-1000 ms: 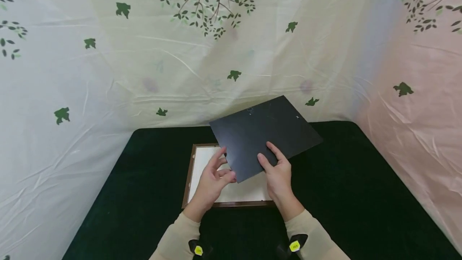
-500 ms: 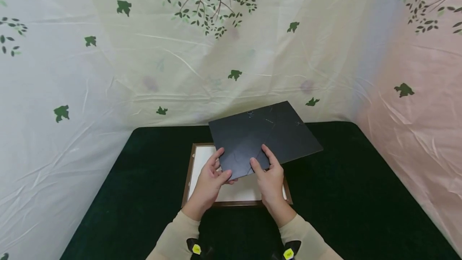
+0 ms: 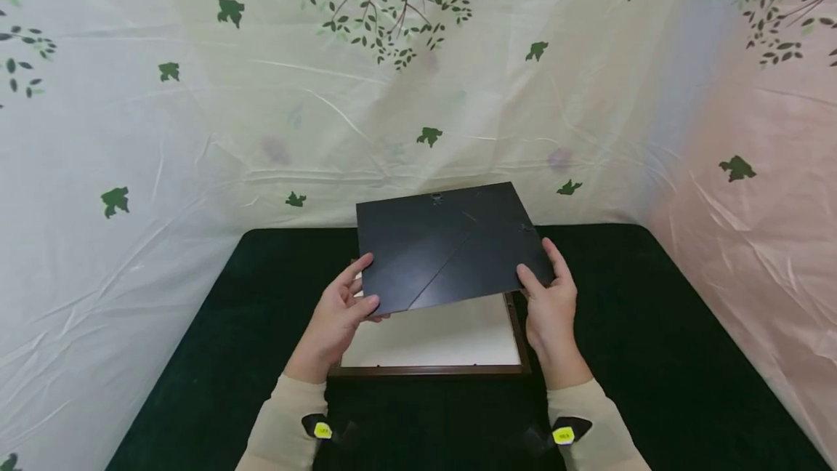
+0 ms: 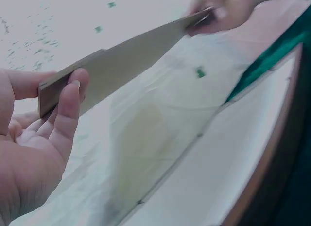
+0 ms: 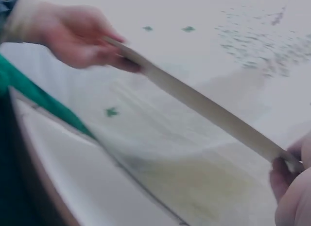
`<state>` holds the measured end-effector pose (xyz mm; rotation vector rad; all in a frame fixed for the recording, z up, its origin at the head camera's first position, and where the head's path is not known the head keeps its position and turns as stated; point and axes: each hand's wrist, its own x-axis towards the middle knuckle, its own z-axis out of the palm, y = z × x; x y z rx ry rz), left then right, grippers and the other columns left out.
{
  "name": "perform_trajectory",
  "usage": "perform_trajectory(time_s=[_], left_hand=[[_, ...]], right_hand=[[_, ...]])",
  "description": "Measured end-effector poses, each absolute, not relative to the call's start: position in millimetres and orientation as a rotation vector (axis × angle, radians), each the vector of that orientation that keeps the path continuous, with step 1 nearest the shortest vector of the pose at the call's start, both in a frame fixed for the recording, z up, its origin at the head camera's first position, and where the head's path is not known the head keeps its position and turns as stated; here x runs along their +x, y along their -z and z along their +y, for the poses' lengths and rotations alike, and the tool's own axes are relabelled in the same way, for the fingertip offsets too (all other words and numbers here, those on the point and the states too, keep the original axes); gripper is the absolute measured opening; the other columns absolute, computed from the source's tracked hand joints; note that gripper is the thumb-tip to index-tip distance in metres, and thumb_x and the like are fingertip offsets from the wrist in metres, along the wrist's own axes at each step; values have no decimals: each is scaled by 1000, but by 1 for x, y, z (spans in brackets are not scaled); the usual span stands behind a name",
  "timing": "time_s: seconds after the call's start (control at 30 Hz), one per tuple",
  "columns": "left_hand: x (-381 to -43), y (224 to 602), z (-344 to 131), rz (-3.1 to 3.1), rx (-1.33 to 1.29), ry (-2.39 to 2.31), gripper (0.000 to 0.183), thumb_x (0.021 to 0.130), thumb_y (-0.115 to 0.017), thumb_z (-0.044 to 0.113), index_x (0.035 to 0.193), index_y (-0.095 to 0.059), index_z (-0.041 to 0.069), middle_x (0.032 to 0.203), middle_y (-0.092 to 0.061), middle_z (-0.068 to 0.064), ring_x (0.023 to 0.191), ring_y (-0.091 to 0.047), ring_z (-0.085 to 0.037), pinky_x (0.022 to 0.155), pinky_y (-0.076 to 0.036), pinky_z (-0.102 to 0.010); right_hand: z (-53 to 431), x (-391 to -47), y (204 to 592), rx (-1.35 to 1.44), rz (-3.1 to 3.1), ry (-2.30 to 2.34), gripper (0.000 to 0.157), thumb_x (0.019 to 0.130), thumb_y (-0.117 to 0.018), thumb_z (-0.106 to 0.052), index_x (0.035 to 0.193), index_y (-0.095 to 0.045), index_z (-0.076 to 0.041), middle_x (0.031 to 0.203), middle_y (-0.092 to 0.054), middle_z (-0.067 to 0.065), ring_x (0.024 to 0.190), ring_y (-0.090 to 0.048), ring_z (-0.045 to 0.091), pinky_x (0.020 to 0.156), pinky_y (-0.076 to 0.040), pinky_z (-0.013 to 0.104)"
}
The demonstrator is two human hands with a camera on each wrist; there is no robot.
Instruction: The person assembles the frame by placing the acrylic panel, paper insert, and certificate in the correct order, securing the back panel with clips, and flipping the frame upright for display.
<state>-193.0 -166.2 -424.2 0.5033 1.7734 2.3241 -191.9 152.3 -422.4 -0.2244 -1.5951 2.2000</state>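
Observation:
Both hands hold a black picture frame backing board (image 3: 445, 253) in the air, tilted, its dark face toward the head camera. My left hand (image 3: 333, 318) pinches its lower left corner between thumb and fingers. At the right end, my right hand (image 3: 549, 311) grips the lower right corner with the thumb on the dark face. Its paler underside (image 4: 131, 58) shows in the left wrist view. Below lies a brown picture frame (image 3: 431, 369) with a white sheet (image 3: 438, 336) inside it; the board hides its far part in the head view.
A dark green cloth (image 3: 654, 355) covers the table. Behind and at both sides hangs a pale curtain (image 3: 327, 129) printed with leaves and branches. Small tabs line the inner edge of the picture frame.
The right hand has slid from near the board's middle to its right corner. The board has turned nearer level and shifted left, with the left hand moving left along with it.

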Motion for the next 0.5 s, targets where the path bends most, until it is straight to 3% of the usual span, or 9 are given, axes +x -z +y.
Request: perform_trajectory(time_s=[0.13,0.33,0.4,0.5], left_hand=[[-195,420,-190,1775,601,-2297,67,95,-55,-2,152,-23,9,136,-52,-18,96,-68,-19,75,-56,-31],[-198,423,-211,1814,732,-2158,66,95,-53,-6,152,-23,8,133,-54,-17,105,-64,-22,84,-54,-34],[-199,424,-214,1828,759,-2097,66,95,-53,-7,152,-23,8,137,-49,-22,111,-62,-24,89,-52,-35],[-200,427,-214,1902,749,-2003,69,93,-59,-2,152,-24,11,151,-30,-20,115,-58,-28,91,-50,-33]], right_hand=[[175,-190,416,-122,-1648,-2312,63,88,-68,-4,144,-43,-17,125,-54,10,100,-65,16,80,-54,24],[202,-190,417,184,-1955,-2376,68,91,-66,-10,150,-32,-14,134,-47,12,102,-65,16,79,-55,28],[208,-191,420,244,-2041,-2374,69,92,-65,-10,151,-30,-15,137,-43,14,104,-64,16,78,-56,30],[213,-194,426,273,-2143,-2368,70,92,-65,-9,152,-30,-18,139,-41,14,106,-63,17,78,-56,33]])
